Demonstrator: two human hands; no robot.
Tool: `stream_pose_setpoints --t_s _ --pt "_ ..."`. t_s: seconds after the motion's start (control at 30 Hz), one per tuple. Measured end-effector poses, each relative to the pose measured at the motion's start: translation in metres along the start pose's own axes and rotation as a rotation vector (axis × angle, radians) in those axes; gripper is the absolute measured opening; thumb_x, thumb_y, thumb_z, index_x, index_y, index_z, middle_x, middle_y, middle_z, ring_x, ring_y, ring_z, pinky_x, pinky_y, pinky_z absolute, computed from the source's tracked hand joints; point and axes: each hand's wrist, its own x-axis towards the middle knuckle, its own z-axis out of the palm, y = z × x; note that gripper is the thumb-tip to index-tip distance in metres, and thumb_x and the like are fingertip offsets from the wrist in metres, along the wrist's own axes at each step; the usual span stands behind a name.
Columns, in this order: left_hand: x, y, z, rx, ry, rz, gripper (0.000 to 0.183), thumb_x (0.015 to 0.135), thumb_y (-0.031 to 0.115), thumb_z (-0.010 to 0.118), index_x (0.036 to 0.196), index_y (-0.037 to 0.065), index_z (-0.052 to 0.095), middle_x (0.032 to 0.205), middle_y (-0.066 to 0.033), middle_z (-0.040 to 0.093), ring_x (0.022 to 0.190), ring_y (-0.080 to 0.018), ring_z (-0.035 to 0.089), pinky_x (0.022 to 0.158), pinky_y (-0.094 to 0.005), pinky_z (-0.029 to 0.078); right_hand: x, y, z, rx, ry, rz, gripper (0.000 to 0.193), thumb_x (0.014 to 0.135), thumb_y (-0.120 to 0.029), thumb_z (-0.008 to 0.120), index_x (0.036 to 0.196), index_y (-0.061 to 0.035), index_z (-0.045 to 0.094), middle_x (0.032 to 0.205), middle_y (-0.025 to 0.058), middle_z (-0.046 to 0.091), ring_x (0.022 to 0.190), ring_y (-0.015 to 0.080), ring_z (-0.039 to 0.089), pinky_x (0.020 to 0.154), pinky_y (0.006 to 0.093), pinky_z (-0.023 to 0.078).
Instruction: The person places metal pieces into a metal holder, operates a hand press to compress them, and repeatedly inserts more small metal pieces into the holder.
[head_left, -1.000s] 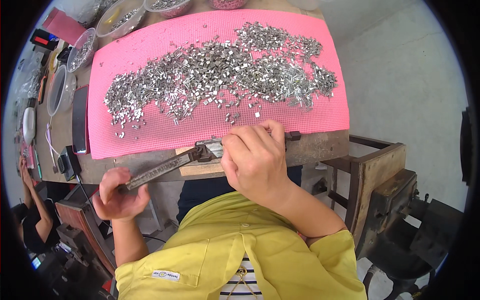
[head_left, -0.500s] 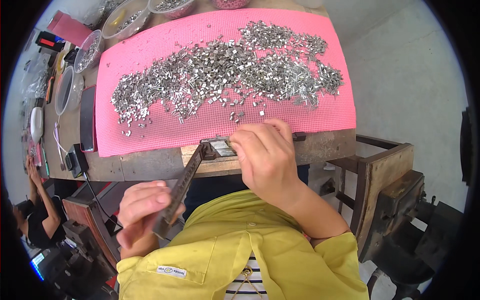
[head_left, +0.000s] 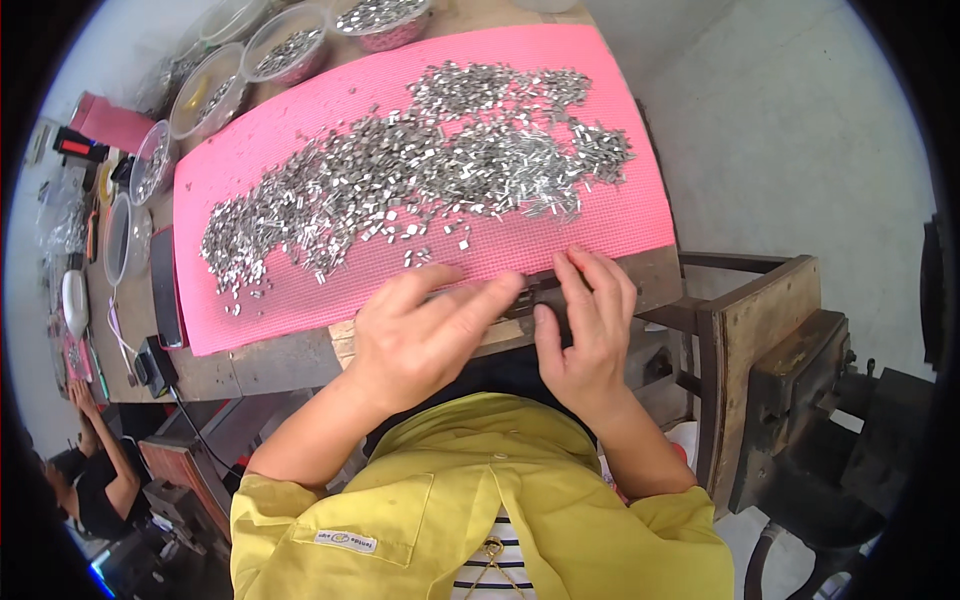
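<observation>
At the front edge of the workbench lies a narrow dark metal jig, mostly covered by my hands. My left hand is closed over its left part, with the index finger stretched along the top toward the right. My right hand is at the jig's right end, fingers stretched out and thumb apart. What lies under my left palm is hidden. Just beyond my hands, many small silvery metal pieces are heaped across a pink textured mat; a few lie loose near my left fingers.
Clear plastic bowls of metal pieces, including one bowl, line the mat's far left side. A dark phone-like slab and a black plug-like box lie to the left. A wooden frame with dark machinery stands at right. Another person's arm shows far left.
My left hand has moved up and right onto the jig. The long dark bar that stuck out toward me is no longer visible. My right hand has shifted right and opened its fingers.
</observation>
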Motion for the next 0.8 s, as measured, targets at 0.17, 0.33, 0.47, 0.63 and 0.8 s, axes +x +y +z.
stream_pose_setpoints --t_s 0.17,0.33,0.47,0.63,0.8 --pt "-0.017 -0.019 -0.021 -0.096 -0.095 -0.201 0.034 0.069 0.012 0.091 0.101 0.012 0.081 0.105 -0.0047 0.075 0.096 -0.0265 0.066 0.081 -0.0378 0.055 -0.010 0.002 0.000 -0.063 -0.085 0.028 0.063 0.086 -0.009 0.070 0.146 0.0045 0.055 0.150 0.0218 0.052 0.138 0.0424 0.047 0.114 0.0510 0.035" --pt "-0.030 -0.020 -0.020 -0.170 -0.075 -0.293 0.032 0.069 0.012 0.092 0.100 0.009 0.082 0.107 -0.0060 0.074 0.096 -0.0260 0.065 0.080 -0.0364 0.052 -0.009 0.000 0.001 -0.006 -0.044 0.035 0.055 0.087 -0.006 0.067 0.141 0.0046 0.060 0.143 0.0211 0.059 0.133 0.0398 0.053 0.113 0.0494 0.037" --pt "-0.033 -0.014 -0.021 -0.156 -0.055 -0.300 0.031 0.070 0.010 0.091 0.099 0.009 0.082 0.108 -0.0069 0.073 0.096 -0.0259 0.064 0.080 -0.0363 0.051 -0.012 -0.017 -0.002 0.403 0.055 0.054 0.044 0.082 0.007 0.068 0.125 -0.0002 0.072 0.118 0.0161 0.074 0.113 0.0343 0.071 0.100 0.0443 0.052" --pt "-0.038 -0.002 -0.018 -0.136 -0.045 -0.244 0.042 0.071 0.006 0.089 0.111 0.009 0.078 0.100 -0.0059 0.074 0.086 -0.0256 0.067 0.073 -0.0359 0.053 -0.026 -0.006 -0.001 0.439 0.081 0.025 0.036 0.078 0.007 0.073 0.113 -0.0009 0.076 0.116 0.0166 0.076 0.112 0.0333 0.073 0.096 0.0416 0.055" --pt "-0.044 0.004 -0.007 -0.092 0.100 -0.153 0.043 0.070 0.001 0.087 0.112 0.008 0.078 0.098 -0.0078 0.073 0.086 -0.0262 0.067 0.073 -0.0359 0.053 -0.023 -0.006 0.000 0.457 0.104 0.015 0.035 0.078 0.010 0.072 0.111 0.0015 0.074 0.113 0.0188 0.077 0.111 0.0347 0.074 0.097 0.0422 0.055"
